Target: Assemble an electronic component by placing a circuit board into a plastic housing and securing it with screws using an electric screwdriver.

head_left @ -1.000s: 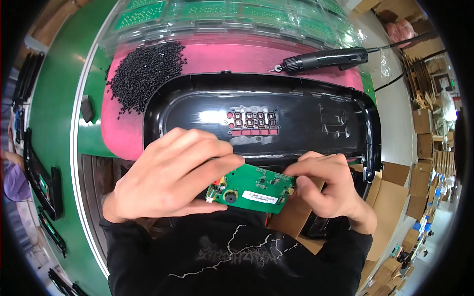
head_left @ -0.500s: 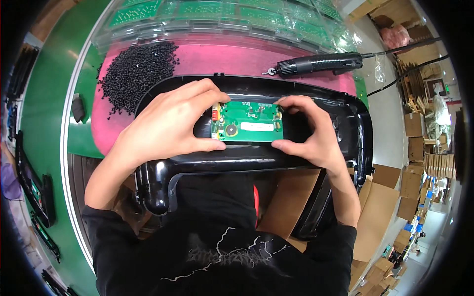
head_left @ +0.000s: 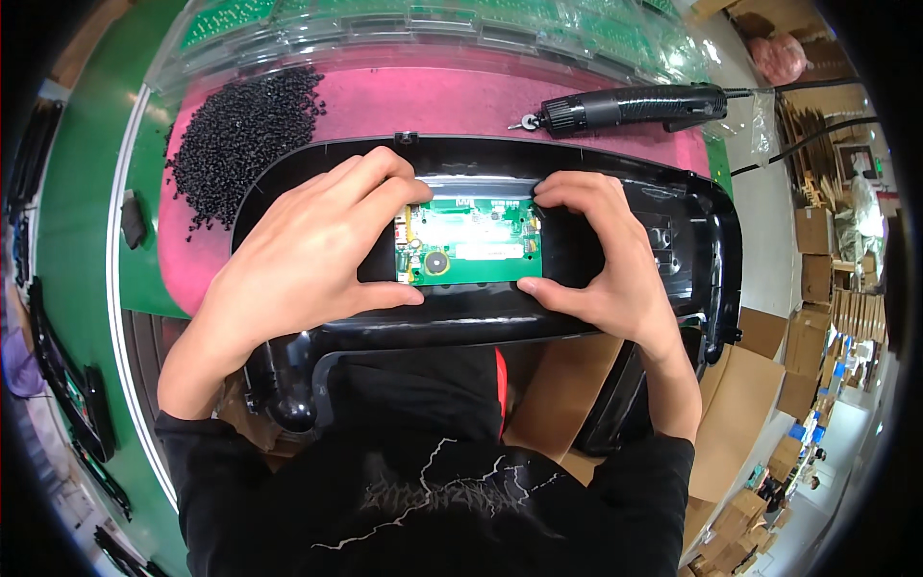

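Observation:
A green circuit board (head_left: 481, 240) with a round dark buzzer and a pale label lies between my two hands, over the black plastic housing (head_left: 452, 322). My left hand (head_left: 322, 240) grips the board's left end, thumb at the lower corner and fingers at the upper corner. At the right end my right hand (head_left: 615, 255) pinches it the same way. Whether the board rests on the housing floor or is held just above it, I cannot tell. The housing is a long, shiny, curved shell lying across the table's near edge.
Behind the housing, a pink mat (head_left: 404, 101) holds a heap of small black screws (head_left: 245, 144) and a black electric screwdriver (head_left: 625, 109). Clear plastic trays (head_left: 433, 43) with green boards stand at the back. An opened cardboard box (head_left: 735, 409) is at the lower right.
The board and both hands have shifted slightly left in the picture, and the housing appears tilted a little differently. Glare now lies across the board. Both hands keep their grip.

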Action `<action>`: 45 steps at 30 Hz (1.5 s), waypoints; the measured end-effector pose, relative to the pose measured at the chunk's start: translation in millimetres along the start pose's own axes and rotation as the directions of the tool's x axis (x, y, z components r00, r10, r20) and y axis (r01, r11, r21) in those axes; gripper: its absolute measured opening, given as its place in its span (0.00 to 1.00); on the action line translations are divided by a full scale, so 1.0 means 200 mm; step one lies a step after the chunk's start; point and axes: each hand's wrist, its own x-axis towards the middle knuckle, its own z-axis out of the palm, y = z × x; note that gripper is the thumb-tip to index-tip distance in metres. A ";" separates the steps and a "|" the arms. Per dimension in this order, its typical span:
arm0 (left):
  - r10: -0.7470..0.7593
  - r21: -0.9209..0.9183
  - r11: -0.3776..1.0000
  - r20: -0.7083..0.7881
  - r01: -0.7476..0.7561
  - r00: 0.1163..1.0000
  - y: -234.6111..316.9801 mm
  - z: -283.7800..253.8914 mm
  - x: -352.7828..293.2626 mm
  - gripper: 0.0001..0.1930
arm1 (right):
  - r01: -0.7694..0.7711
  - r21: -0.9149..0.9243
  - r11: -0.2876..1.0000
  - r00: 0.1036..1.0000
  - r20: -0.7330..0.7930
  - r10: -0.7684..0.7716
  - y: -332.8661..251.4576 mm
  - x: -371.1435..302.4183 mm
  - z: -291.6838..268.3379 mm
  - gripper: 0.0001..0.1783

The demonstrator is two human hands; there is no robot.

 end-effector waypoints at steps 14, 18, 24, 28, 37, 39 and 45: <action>0.011 0.013 1.000 -0.006 -0.011 1.000 0.00 0.00 0.00 0.36 | 0.001 -0.004 1.000 1.000 0.001 -0.001 0.00 0.00 0.01 0.32; 0.020 0.014 1.000 -0.025 -0.020 0.999 0.00 0.00 0.00 0.36 | -0.029 -0.007 1.000 1.000 -0.004 0.029 -0.02 0.00 0.00 0.32; 0.039 0.002 0.999 -0.054 -0.039 0.998 -0.01 0.00 -0.02 0.36 | -0.053 -0.024 0.998 0.999 -0.010 0.053 -0.04 0.01 0.01 0.32; 0.043 0.011 0.999 -0.057 -0.042 0.997 -0.02 0.00 -0.03 0.36 | -0.060 -0.037 0.998 0.998 0.000 0.060 -0.05 0.02 0.02 0.33; 0.071 -0.001 0.997 -0.039 -0.071 0.997 -0.07 0.01 -0.06 0.35 | -0.110 0.138 0.984 0.993 -0.026 0.115 -0.07 0.02 0.00 0.47; 0.074 -0.016 0.997 -0.050 -0.074 0.996 -0.08 0.02 -0.06 0.35 | -0.122 0.190 0.974 0.952 -0.254 0.169 -0.06 0.00 -0.04 0.41; 0.065 -0.146 0.980 -0.410 -0.135 0.910 -0.04 -0.04 -0.06 0.16 | -0.150 0.380 0.913 0.482 -0.778 0.403 0.40 0.09 -0.49 0.27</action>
